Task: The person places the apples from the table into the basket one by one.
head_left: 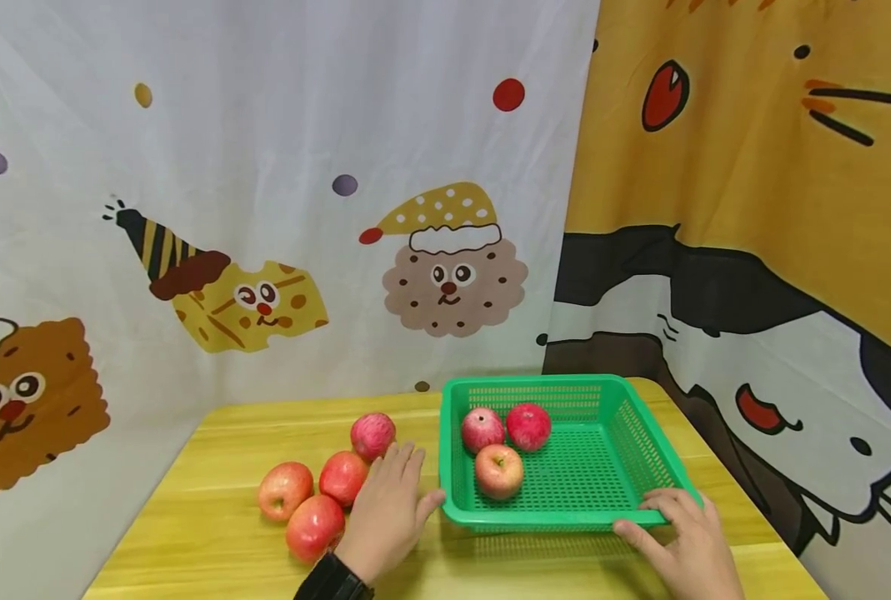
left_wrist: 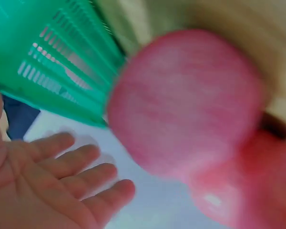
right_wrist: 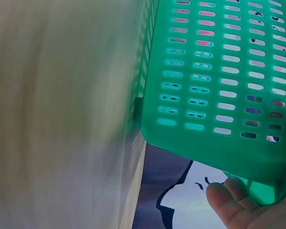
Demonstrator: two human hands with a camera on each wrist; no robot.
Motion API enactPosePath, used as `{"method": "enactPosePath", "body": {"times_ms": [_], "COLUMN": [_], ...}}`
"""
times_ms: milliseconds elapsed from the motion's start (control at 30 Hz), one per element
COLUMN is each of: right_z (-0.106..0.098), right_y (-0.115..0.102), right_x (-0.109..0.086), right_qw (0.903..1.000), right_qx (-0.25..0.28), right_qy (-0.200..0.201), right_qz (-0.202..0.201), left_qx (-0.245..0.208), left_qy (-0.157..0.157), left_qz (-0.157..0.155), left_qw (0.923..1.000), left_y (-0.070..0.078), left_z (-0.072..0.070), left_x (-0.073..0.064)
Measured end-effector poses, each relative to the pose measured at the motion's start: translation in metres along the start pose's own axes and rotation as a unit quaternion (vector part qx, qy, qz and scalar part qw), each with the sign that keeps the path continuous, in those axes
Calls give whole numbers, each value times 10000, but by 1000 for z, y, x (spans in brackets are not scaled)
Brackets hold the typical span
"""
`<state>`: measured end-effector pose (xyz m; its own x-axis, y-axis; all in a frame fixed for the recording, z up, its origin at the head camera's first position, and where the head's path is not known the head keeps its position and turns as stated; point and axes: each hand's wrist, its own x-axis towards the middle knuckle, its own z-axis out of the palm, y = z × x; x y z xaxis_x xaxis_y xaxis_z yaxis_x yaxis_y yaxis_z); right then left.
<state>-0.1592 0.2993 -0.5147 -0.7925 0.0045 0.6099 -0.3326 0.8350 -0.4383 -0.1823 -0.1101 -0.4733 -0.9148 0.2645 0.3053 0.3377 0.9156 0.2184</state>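
From my remote seat I look over a yellow, wood-grained worktop (head_left: 182,508). Along its far edge hangs a white curtain (head_left: 265,133) printed with dots and cartoon snacks in party hats; past the far right corner, a yellow cloth (head_left: 723,192) with big cartoon animals runs beside the right edge.

I see a green basket (head_left: 543,518) reaching from the far edge towards the near one, close to the right edge. It holds 3 red apples (head_left: 499,472), grouped at its left wall. 4 loose apples (head_left: 315,529) lie in a cluster between the basket and the worktop's left edge.

Of the hands, my left hand (head_left: 387,510) is spread with straight fingers between cluster and basket, holding nothing; I cannot tell whether it touches an apple. My right hand (head_left: 681,537) grips the basket's rim at its near right corner.
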Motion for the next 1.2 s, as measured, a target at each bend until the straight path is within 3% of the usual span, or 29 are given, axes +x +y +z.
{"method": "enactPosePath", "body": {"times_ms": [133, 300, 667, 967, 1200], "right_z": [0, 0, 1, 1, 1], "right_y": [0, 1, 2, 1, 0], "right_x": [1, 1, 0, 0, 0], "right_qw": [10000, 9998, 9996, 9997, 9992], "right_qx": [-11, 32, 97, 31, 24], "right_qy": [58, 147, 180, 165, 277], "right_qz": [-54, -103, -193, -173, -280], "left_qx": [55, 154, 20, -212, -504], "left_qy": [-234, -95, -68, -156, -423], "left_qz": [-345, -208, -261, -498, -391], "left_qw": [9991, 9996, 9996, 9984, 9971], "left_y": [-16, -24, -22, -19, -17], "left_z": [-2, 1, 2, 7, 14], "left_x": [-26, -43, -51, -58, -61]}}
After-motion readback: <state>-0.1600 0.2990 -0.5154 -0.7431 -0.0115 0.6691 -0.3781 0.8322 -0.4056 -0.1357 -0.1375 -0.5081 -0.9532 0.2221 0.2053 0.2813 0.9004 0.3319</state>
